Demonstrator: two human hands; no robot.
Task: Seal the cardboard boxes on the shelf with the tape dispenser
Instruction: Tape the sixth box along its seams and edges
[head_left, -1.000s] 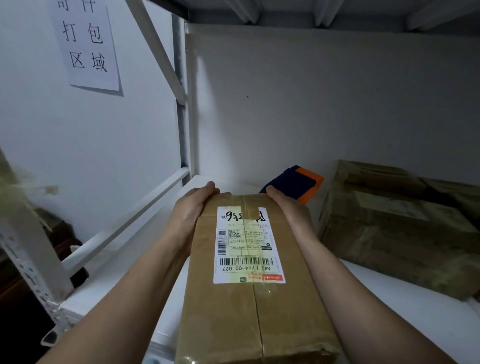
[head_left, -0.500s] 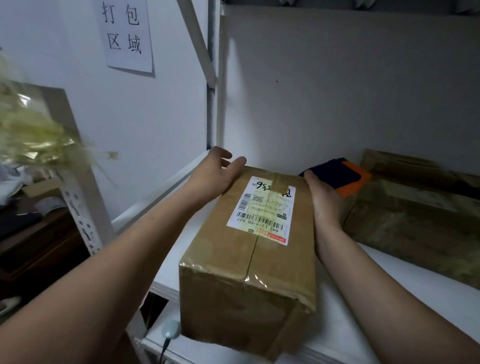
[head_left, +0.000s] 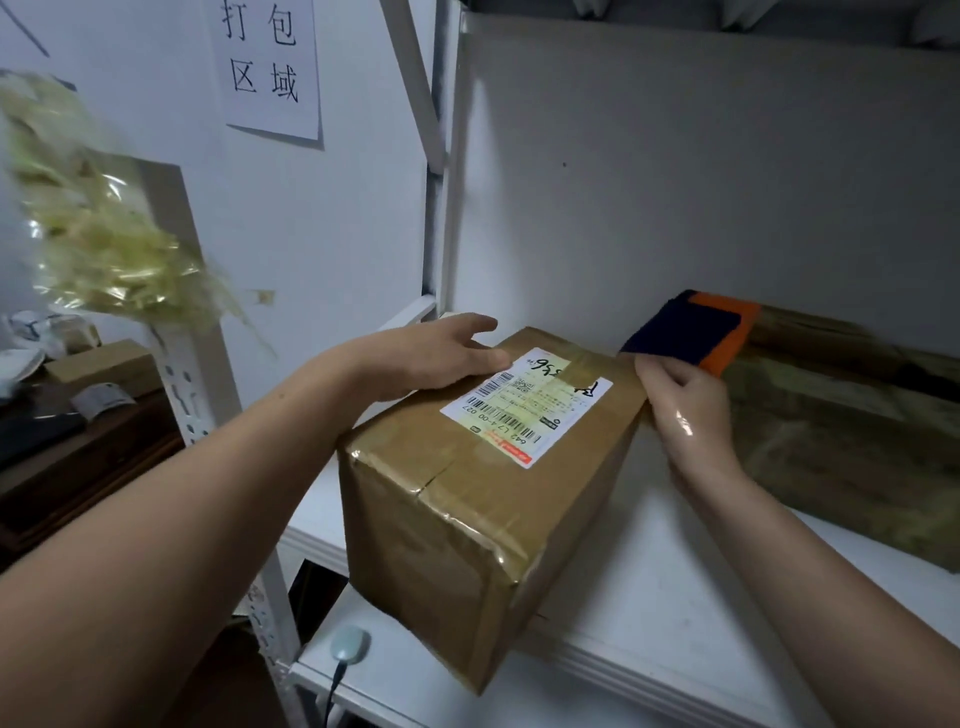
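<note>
A taped brown cardboard box (head_left: 467, 499) with a white shipping label (head_left: 527, 405) sits on the white shelf (head_left: 649, 597), its near end hanging over the front edge. My left hand (head_left: 431, 356) lies flat on the box's far left top corner, fingers straight. My right hand (head_left: 685, 410) is against the box's far right edge, fingers curled beside it. Just behind that hand lies the dark blue and orange tape dispenser (head_left: 691, 330). Whether my right fingers touch the dispenser is unclear.
A second box (head_left: 841, 415) wrapped in shiny tape lies at the right back of the shelf. A white upright post (head_left: 192, 374) with a wad of crumpled tape (head_left: 104, 239) stands to the left. A lower shelf holds a small round device (head_left: 349, 644) with a cable.
The box has turned and slid further onto the shelf. My left hand moved from gripping the far corner to lying flat on top. My right hand shifted toward the dispenser.
</note>
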